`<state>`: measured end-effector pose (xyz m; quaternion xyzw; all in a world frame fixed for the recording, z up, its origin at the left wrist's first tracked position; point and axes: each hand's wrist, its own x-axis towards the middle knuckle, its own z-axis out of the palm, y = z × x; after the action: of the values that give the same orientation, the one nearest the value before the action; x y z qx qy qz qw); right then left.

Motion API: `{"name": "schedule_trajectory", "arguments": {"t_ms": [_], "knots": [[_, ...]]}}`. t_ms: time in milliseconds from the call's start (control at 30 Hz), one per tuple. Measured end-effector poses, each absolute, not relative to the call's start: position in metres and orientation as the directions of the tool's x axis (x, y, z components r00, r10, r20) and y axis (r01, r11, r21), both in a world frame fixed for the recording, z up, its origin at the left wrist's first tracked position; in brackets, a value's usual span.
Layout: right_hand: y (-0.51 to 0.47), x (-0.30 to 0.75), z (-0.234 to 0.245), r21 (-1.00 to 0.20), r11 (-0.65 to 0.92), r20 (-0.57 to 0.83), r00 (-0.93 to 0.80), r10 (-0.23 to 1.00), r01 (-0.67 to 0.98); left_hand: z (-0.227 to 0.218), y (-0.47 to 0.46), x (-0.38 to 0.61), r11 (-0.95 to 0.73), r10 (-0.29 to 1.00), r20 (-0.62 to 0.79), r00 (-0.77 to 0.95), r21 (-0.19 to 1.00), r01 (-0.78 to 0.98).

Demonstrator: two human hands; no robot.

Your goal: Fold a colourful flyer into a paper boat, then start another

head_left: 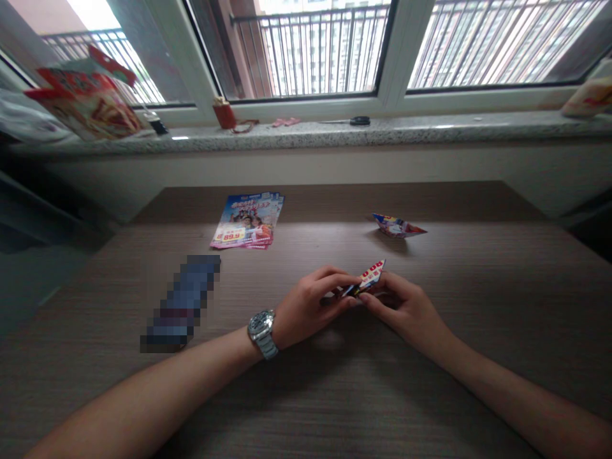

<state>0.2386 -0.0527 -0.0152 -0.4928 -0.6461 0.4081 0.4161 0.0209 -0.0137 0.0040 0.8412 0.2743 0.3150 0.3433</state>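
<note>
My left hand (310,305), with a metal watch on its wrist, and my right hand (404,307) meet over the middle of the wooden table (430,395). Both pinch a small folded piece of printed paper (368,279) between their fingertips, held just above the tabletop. A finished folded paper boat (396,225) rests on the table beyond my right hand. A stack of colourful printed flyers (248,220) lies further back on the left.
A blurred-out dark flat object (184,303) lies left of my left hand. On the stone windowsill (430,131) behind the table sit a red snack bag (90,102), a small red container (224,115) and a dark small item (358,120).
</note>
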Motion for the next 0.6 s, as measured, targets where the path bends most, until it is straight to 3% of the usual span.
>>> {"name": "schedule_trajectory", "arguments": {"t_ms": [233,400,600], "knots": [[-0.053,0.2369,-0.0119,-0.935,0.175,0.127,-0.17,0.977,0.309,0.0035,-0.0141,0.0211,-0.627,0.687,0.369,0.625,0.736,0.255],[-0.0528,0.2352,-0.0103,-0.988,0.005,-0.02,-0.161,0.987,0.154,0.0036,-0.0153,0.0219,-0.641,0.681,0.398,0.614,0.73,0.238],[-0.0528,0.2352,-0.0163,-0.997,-0.058,-0.065,-0.166,0.984,0.049,0.003,-0.0154,0.0224,-0.648,0.686,0.425,0.591,0.726,0.231]]}}
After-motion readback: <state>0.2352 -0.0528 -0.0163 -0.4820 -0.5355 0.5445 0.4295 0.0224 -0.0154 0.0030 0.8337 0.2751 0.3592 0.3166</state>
